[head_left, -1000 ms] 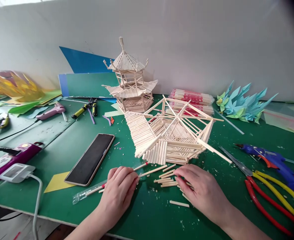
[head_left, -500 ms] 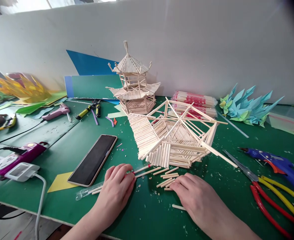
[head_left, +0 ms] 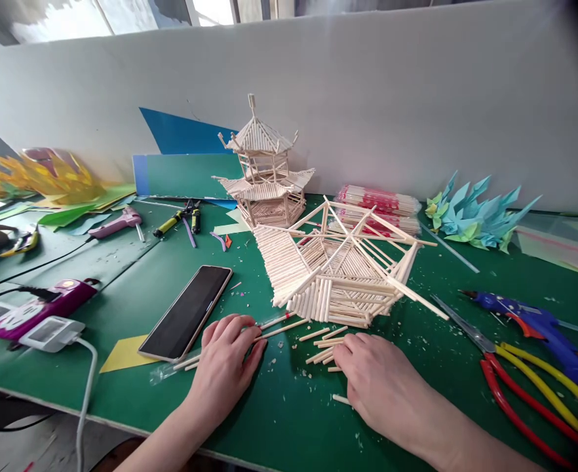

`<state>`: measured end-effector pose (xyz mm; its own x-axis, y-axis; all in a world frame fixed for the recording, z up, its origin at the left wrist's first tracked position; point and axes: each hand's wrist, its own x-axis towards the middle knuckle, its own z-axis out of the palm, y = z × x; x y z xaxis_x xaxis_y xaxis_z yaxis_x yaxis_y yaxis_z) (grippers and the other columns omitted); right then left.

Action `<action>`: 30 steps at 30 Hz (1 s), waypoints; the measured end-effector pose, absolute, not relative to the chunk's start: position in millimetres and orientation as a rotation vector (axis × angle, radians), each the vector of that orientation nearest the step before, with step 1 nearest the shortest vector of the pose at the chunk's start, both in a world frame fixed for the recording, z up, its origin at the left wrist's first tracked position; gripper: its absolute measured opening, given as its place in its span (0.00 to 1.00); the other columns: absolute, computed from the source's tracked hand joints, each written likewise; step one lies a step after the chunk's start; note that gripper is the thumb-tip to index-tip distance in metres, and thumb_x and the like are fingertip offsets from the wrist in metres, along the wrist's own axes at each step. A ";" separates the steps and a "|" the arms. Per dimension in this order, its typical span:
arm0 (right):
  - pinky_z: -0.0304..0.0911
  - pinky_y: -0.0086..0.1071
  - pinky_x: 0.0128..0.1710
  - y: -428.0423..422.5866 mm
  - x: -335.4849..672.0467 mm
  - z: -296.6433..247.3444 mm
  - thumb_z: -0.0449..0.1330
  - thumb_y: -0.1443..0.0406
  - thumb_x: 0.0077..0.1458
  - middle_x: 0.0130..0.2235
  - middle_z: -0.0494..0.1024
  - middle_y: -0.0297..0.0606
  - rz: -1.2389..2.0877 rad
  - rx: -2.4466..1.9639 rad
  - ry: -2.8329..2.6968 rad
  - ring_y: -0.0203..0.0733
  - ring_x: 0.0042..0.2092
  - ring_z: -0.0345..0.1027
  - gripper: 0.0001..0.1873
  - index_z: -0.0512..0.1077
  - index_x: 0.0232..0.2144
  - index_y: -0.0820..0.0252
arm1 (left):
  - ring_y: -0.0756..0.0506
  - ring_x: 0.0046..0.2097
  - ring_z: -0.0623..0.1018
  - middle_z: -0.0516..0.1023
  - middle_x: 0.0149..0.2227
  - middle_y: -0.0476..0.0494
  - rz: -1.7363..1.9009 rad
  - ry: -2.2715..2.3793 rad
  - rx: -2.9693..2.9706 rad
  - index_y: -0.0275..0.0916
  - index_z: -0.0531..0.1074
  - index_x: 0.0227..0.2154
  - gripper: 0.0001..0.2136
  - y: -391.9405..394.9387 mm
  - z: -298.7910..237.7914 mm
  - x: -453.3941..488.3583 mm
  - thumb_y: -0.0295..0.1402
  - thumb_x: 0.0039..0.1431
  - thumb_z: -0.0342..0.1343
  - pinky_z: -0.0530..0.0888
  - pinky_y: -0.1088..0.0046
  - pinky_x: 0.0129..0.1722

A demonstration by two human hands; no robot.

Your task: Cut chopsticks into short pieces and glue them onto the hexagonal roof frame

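Note:
My left hand (head_left: 229,351) lies palm down over long wooden sticks (head_left: 284,329) and a clear plastic wrapper (head_left: 160,374); its fingers are bent and the thumb stands apart. The sticks stick out on both sides of it. My right hand (head_left: 380,377) has its fingertips together at a small pile of short cut sticks (head_left: 322,354), closed on a short stick that they mostly hide. Another short stick (head_left: 341,398) lies by its palm. Behind both hands stands a half-roofed stick framework (head_left: 338,262), with open rafters on the right and laid sticks on the left.
A finished stick pagoda (head_left: 264,177) stands behind. Left are a phone (head_left: 187,313), a purple power strip (head_left: 48,308) and a pink glue gun (head_left: 116,223). Right are red-and-yellow-handled cutters (head_left: 495,357), a blue glue gun (head_left: 529,318) and folded blue paper (head_left: 483,213). Packed sticks (head_left: 377,210) lie behind.
The camera view has tilted up slightly. My left thumb has moved away from the fingers. My right fingertips have shifted over the short sticks and curled in more.

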<state>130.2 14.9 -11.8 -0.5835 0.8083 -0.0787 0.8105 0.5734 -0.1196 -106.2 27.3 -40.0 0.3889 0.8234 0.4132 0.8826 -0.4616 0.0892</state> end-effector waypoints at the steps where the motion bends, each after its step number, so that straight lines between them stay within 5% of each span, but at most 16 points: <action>1: 0.65 0.39 0.30 15.3 131.2 -11.6 0.56 0.77 0.41 0.30 0.74 0.40 -0.235 1.410 2.793 0.48 0.33 0.69 0.13 0.70 0.31 0.61 | 0.40 0.41 0.73 0.75 0.37 0.41 -0.624 -1.534 -2.481 0.40 0.71 0.33 0.05 26.2 -40.4 -106.9 0.30 0.55 0.51 0.68 0.59 0.40; 8: 0.62 0.32 0.33 15.0 147.4 -6.3 0.52 0.72 0.54 0.30 0.73 0.34 -0.464 1.422 3.024 0.39 0.33 0.67 0.08 0.69 0.27 0.59 | 0.40 0.43 0.70 0.74 0.38 0.40 -0.926 -1.418 -2.498 0.40 0.69 0.37 0.09 8.5 -33.4 -91.4 0.22 0.53 0.53 0.67 0.59 0.40; 12: 0.62 0.27 0.29 14.3 155.3 0.9 0.53 0.62 0.57 0.27 0.72 0.31 -1.692 1.765 2.981 0.34 0.29 0.65 0.09 0.71 0.29 0.58 | 0.43 0.38 0.71 0.74 0.33 0.44 -1.358 -1.349 -2.641 0.41 0.69 0.34 0.10 -4.5 -18.7 -57.9 0.20 0.52 0.52 0.67 0.62 0.40; 16: 0.61 0.25 0.25 16.3 157.8 1.5 0.55 0.59 0.55 0.24 0.72 0.31 -2.632 1.838 2.426 0.32 0.25 0.63 0.12 0.73 0.28 0.60 | 0.47 0.31 0.71 0.71 0.28 0.45 -1.785 -1.660 -2.814 0.39 0.70 0.27 0.07 -6.3 0.1 -24.1 0.24 0.57 0.49 0.68 0.73 0.28; 23: 0.59 0.19 0.27 14.2 158.7 3.6 0.58 0.61 0.55 0.23 0.71 0.29 -2.798 1.678 2.392 0.28 0.26 0.63 0.10 0.74 0.26 0.60 | 0.49 0.29 0.66 0.68 0.24 0.48 -2.192 -2.524 -2.915 0.36 0.70 0.23 0.12 -3.8 6.1 4.4 0.38 0.55 0.52 0.63 0.75 0.28; 30: 0.62 0.26 0.26 12.2 155.2 3.4 0.55 0.62 0.56 0.21 0.68 0.29 -2.992 1.413 2.341 0.33 0.25 0.65 0.10 0.69 0.25 0.62 | 0.52 0.24 0.63 0.70 0.20 0.49 -2.577 -2.753 -2.630 0.35 0.72 0.20 0.13 -6.9 -0.1 13.3 0.40 0.49 0.59 0.61 0.78 0.24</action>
<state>155.2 12.2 3.4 -0.4163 0.9083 0.0419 -0.2592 -0.0744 -0.9630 13.3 -6.9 -0.1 0.2498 0.9388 -0.2373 -0.1747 0.2847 0.9426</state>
